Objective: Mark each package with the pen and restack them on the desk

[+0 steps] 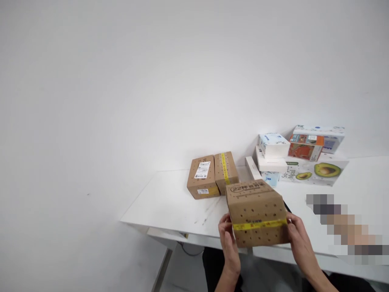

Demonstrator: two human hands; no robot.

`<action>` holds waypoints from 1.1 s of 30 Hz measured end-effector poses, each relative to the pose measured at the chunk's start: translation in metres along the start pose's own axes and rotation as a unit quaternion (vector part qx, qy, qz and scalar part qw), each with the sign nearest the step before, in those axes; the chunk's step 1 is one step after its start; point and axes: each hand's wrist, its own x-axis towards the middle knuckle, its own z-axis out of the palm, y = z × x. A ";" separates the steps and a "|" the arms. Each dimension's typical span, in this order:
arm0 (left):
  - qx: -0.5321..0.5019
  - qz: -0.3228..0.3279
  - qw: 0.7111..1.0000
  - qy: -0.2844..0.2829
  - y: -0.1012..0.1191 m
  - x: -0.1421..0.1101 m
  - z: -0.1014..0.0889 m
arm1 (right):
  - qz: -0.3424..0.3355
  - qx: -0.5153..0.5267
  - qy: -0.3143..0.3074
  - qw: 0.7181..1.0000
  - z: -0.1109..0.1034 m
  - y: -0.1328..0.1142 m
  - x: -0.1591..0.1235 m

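Between my two hands is a brown cardboard box (pixel 258 217), dotted with small holes and banded with yellow tape. Dark printing shows on its upper face, and it is held tilted at the table's front edge. My left hand (pixel 227 239) grips its left side, while my right hand (pixel 299 233) grips the right side; the fingertips are partly hidden behind the box. Just beyond it, two similar cardboard boxes stand side by side: one with a white label (pixel 202 176) and one with yellow tape (pixel 226 170).
On the white table (pixel 158 202), a box with avocado pictures (pixel 314 171) stands at the right. Around it are an orange box (pixel 305 148), a white-and-blue box (pixel 273 144) and several white boxes. Another person's blurred-out arm (pixel 349 227) lies at the right. A white wall backs the table.
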 end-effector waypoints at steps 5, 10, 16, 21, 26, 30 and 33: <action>0.140 -0.065 0.987 -0.051 -0.024 -0.019 -0.012 | 0.064 0.007 -0.014 0.998 -0.019 0.010 -0.029; 0.179 -0.099 0.977 -0.068 -0.008 -0.010 -0.010 | 0.113 0.028 -0.013 0.993 -0.023 0.015 -0.036; 0.154 -0.147 0.975 -0.060 0.019 -0.002 0.002 | 0.160 0.025 -0.020 0.987 -0.034 0.026 -0.024; 0.163 -0.150 0.972 -0.076 0.043 0.004 0.010 | 0.105 -0.012 -0.079 0.991 -0.033 -0.009 -0.015; 0.109 -0.118 0.981 -0.111 0.047 0.005 0.008 | 0.021 -0.002 -0.111 0.994 -0.032 -0.029 -0.012; 0.084 -0.087 0.984 -0.129 0.025 0.001 0.006 | 0.015 0.013 -0.095 0.995 -0.026 0.004 -0.014; 0.108 -0.099 0.984 -0.103 0.007 -0.005 0.006 | 0.035 0.020 -0.083 0.996 -0.020 0.032 -0.022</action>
